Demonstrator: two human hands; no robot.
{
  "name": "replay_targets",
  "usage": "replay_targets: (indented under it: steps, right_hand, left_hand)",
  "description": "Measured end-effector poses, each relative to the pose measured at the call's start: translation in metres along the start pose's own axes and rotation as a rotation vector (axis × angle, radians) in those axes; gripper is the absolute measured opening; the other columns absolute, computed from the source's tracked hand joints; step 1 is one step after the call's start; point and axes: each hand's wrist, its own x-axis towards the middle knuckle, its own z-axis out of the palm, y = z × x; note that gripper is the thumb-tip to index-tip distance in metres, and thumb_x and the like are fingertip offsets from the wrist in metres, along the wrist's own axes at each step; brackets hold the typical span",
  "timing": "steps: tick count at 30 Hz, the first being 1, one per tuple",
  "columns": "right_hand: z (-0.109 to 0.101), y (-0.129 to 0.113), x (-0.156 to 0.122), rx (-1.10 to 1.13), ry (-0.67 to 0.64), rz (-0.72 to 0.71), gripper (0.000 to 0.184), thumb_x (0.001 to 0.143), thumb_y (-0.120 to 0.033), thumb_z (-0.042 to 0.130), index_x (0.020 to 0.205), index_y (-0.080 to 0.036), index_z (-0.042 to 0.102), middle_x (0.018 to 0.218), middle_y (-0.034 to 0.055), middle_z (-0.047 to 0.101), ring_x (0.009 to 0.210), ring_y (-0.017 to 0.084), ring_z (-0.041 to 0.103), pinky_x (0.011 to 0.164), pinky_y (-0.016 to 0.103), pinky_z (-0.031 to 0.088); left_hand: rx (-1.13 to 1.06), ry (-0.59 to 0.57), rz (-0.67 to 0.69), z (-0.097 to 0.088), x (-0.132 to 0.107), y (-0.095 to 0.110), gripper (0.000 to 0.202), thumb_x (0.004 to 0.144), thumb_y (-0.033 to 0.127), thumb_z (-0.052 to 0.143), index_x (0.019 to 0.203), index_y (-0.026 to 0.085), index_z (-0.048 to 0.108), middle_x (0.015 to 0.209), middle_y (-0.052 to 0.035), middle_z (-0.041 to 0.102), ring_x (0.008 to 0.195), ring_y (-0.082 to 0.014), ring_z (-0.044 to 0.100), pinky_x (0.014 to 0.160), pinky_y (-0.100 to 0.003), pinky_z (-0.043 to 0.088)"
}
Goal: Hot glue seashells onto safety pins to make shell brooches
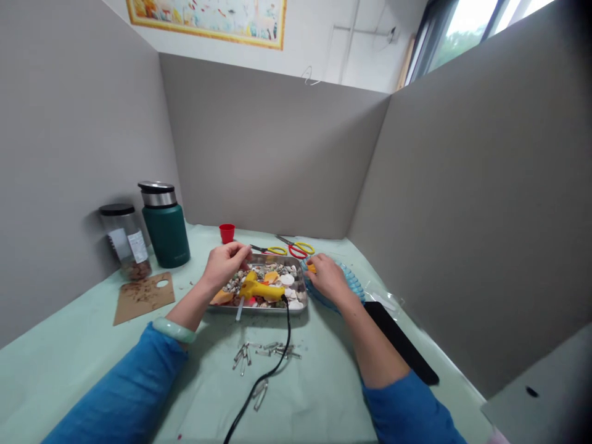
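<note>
A small orange piece showed at the fingertips of the right hand, at the left side of a ribbed, translucent blue dish; those fingers were curled and partly closed over it, though whether they gripped it I could not tell; the left hand had its fingertips bunched nearly together above the rear left of the metal tray, and I could not tell whether anything was between them; the step in hand looked like handling small pieces, and the next move seemed to call for a light, precise pinch; in the tray lay mixed shells, some smooth and pale, others rough and mottled; a yellow plastic glue gun lay across them, its pale nozzle over the front rim; its flexible black cord crossed the papery green tabletop beside slim, shiny metal pins.
</note>
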Motion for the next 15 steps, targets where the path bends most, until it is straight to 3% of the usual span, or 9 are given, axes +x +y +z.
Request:
replay_targets:
  steps: [4, 7, 11, 15]
  right_hand:
    - [0.002, -0.042, -0.008, 0.139, -0.036, -0.199, 0.028, 0.086, -0.042, 0.053, 0.103, -0.022, 0.062, 0.110, 0.0059, 0.062, 0.105, 0.019, 0.053, 0.091, 0.028, 0.036]
    - [0.017, -0.065, -0.011, 0.222, -0.107, -0.255, 0.031, 0.076, -0.045, 0.064, 0.098, -0.023, 0.065, 0.101, 0.0052, 0.066, 0.097, 0.023, 0.056, 0.083, 0.030, 0.039]
    - [0.036, -0.070, -0.007, 0.352, -0.177, -0.191, 0.029, 0.066, -0.025, 0.070, 0.095, -0.023, 0.067, 0.086, 0.0035, 0.069, 0.083, 0.024, 0.061, 0.074, 0.030, 0.042]
    - [0.034, -0.060, -0.003, 0.589, -0.179, -0.128, 0.025, 0.069, -0.021, 0.064, 0.094, -0.023, 0.066, 0.091, 0.0011, 0.069, 0.086, 0.021, 0.060, 0.078, 0.029, 0.043]
  left_hand:
    - [0.007, 0.003, 0.009, -0.001, 0.000, 0.000, 0.028, 0.076, 0.042, 0.057, 0.064, 0.017, 0.063, 0.050, -0.0002, 0.063, 0.050, -0.0153, 0.061, 0.053, -0.024, 0.042]
    - [0.009, 0.007, 0.024, -0.001, 0.001, -0.004, 0.030, 0.077, 0.044, 0.056, 0.065, 0.017, 0.064, 0.051, 0.0001, 0.063, 0.050, -0.0153, 0.060, 0.053, -0.024, 0.042]
    - [-0.001, 0.010, 0.027, -0.002, 0.003, -0.009, 0.031, 0.076, 0.046, 0.057, 0.066, 0.017, 0.064, 0.051, -0.0004, 0.063, 0.050, -0.0152, 0.060, 0.050, -0.023, 0.040]
    - [-0.021, 0.021, 0.015, -0.004, 0.005, -0.009, 0.032, 0.076, 0.047, 0.057, 0.067, 0.016, 0.063, 0.053, -0.0013, 0.064, 0.050, -0.0150, 0.060, 0.050, -0.023, 0.042]
